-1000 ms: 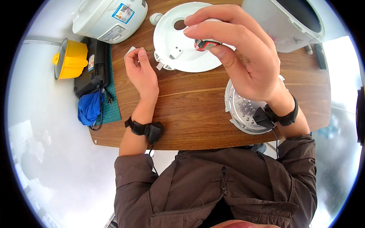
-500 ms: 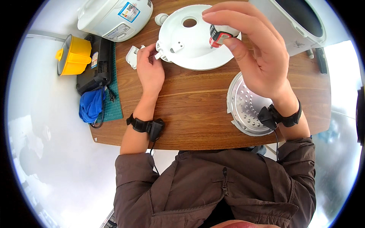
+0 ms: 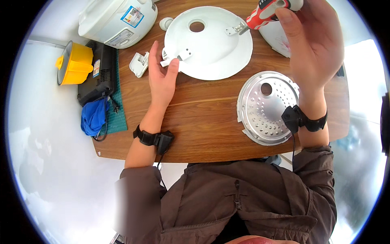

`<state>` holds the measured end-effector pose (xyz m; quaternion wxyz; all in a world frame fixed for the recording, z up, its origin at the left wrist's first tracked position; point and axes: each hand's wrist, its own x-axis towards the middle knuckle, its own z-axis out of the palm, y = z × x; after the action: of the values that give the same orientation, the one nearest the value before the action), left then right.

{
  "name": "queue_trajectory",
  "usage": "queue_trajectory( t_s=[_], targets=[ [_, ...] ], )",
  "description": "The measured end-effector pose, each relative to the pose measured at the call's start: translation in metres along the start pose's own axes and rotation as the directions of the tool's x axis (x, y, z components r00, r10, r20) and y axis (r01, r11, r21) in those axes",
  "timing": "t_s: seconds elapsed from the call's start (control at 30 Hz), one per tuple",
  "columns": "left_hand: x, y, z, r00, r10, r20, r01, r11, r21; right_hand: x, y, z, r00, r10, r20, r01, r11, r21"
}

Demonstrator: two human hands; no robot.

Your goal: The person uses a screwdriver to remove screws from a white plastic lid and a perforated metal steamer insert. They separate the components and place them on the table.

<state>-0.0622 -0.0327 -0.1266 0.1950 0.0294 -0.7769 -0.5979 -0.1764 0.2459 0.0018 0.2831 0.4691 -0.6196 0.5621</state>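
White plastic for the main part here: a big round cover (image 3: 211, 59) with one larger hole, sitting at the far side of the table, roughly in the middle. Red, black and white screwdriver (image 3: 264, 15) is up at its right rim, tip right by a small bracket (image 3: 234, 29) there; can't tell from this angle if it's actually touching. Right hand (image 3: 310, 49) has that driver clamped between thumb and fingers, though some of the fingers are hidden. Left hand (image 3: 162, 83) is at the cover's left edge, thumb and forefinger apart, thumb right at a little white tab (image 3: 165, 63). Can't tell if it's pressing on it.

Just left of that hand there's a loose white plastic piece (image 3: 139, 64), and a round white knob (image 3: 165, 23) near the cover's upper left. Closer to the person, on the right, lies a dimpled metal disc (image 3: 270, 112) with one hole. Further out, a white rice cooker (image 3: 115, 24) sits upper left, then a black box (image 3: 95, 79) with a yellow pot (image 3: 79, 63) by it, plus a blue cloth (image 3: 93, 118) next to a green mat (image 3: 118, 120). All that's around the wood-grain table (image 3: 199, 126).
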Motion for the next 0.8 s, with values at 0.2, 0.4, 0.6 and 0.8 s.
queue_trajectory(
  t_s=[0.2, 0.4, 0.6, 0.8],
  targets=[
    [0.003, 0.003, 0.0, 1.0, 0.015, 0.013, -0.014, 0.999, -0.05, -0.004, 0.001, 0.005, 0.996, 0.088, -0.015, -0.088, 0.996, 0.001],
    [0.003, 0.002, -0.005, 0.998, 0.066, 0.008, -0.066, 0.998, 0.004, -0.006, -0.003, 0.014, 0.995, 0.087, 0.046, -0.087, 0.996, 0.008],
    [0.001, 0.001, -0.004, 0.997, 0.069, -0.025, -0.068, 0.996, 0.054, -0.003, -0.01, 0.014, 0.995, 0.017, 0.1, -0.002, 0.989, -0.15],
    [0.002, -0.001, -0.006, 0.997, 0.074, -0.013, -0.073, 0.996, 0.052, -0.003, -0.005, 0.02, 0.998, -0.047, 0.05, 0.05, 0.997, -0.058]
  ],
)
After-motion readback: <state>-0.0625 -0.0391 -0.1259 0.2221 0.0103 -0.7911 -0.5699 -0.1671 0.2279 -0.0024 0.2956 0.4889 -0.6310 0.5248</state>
